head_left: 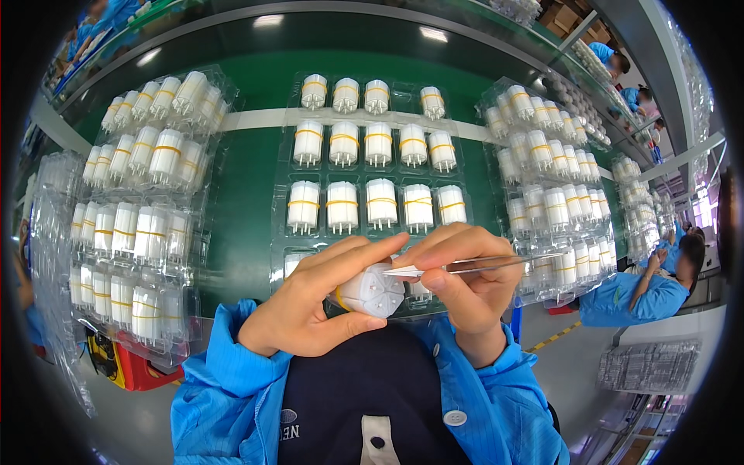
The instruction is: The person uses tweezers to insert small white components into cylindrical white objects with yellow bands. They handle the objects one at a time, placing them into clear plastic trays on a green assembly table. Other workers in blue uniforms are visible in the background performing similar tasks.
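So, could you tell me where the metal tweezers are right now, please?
In the head view, the tweezers sit right of centre, pinched in the right hand, tips meeting the white bundle held by the left hand.

Both forearms, in blue sleeves, rise from the lower edge and meet at centre. The left hand [310,306] is cupped, thumb low, fingers [364,252] curled over the top. The right hand [465,283] is pinched shut, thumb against forefinger, its knuckles touching the left fingertips.
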Available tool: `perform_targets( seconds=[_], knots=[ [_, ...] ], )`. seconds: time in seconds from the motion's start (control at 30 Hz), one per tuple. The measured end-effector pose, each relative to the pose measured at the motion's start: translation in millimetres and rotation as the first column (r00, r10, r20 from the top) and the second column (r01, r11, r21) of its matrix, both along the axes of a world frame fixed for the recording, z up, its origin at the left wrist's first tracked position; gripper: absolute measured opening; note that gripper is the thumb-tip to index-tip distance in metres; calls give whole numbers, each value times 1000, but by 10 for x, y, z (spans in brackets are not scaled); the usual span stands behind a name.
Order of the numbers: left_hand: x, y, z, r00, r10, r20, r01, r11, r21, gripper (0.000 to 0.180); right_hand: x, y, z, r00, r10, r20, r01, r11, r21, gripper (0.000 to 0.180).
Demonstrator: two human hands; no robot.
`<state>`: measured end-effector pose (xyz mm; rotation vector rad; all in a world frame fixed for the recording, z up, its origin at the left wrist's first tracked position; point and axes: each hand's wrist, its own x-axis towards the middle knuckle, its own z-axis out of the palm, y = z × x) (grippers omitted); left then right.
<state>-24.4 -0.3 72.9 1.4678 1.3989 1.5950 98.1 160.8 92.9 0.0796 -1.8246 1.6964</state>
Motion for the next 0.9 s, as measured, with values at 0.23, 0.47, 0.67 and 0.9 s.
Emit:
perform_targets(
  seconds=[0.23, 0.47, 0.67, 0.9],
  knots=[
    [15, 17, -45, 990, 95, -107, -97, 995, -13, 72, -46, 51, 107, 1000, 5, -1, -4, 947, 323, 11],
    [53, 49, -67, 935, 315, -163, -308, 949, 70, 60, -51, 93, 97, 993, 47, -105, -35, 993, 112, 14],
    [109, 106, -98, 879, 451, -155, -430, 890, 152, 51, -4, -121, -30, 991, -88, -99, 83, 995, -56, 14],
    [110, 89, -95, 899, 410, -153, -386, 907, 168, 52, -37, -191, -36, 997, -65, -42, 65, 998, -2, 14]
  ],
)
